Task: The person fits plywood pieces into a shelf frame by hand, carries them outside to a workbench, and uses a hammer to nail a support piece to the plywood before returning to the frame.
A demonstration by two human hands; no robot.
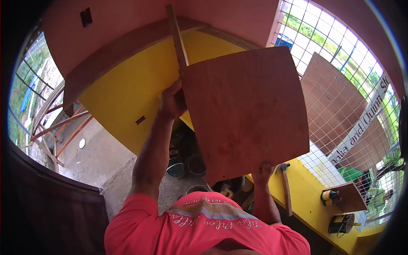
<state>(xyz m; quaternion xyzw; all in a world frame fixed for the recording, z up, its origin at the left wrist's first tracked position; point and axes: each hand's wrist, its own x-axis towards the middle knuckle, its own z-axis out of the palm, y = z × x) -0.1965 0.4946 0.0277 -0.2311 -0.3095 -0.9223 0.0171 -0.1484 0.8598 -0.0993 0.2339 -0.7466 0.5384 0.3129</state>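
A square reddish-brown plywood panel is held up in front of me, covering much of the middle of the view. My left hand grips its upper left edge, with the fingers partly hidden behind it. At the lower right edge, my right hand has its thumb on the front face and its other fingers behind. A narrow wooden strip runs upward from the panel's top left corner, close to my left hand. Beside my right hand, a hammer with a wooden handle lies on a yellow ledge.
A yellow surface with a brown wooden border spreads behind the panel. On the ledge stand a small dark bottle and a dark can. Wire mesh closes the right side. Buckets sit on the floor below.
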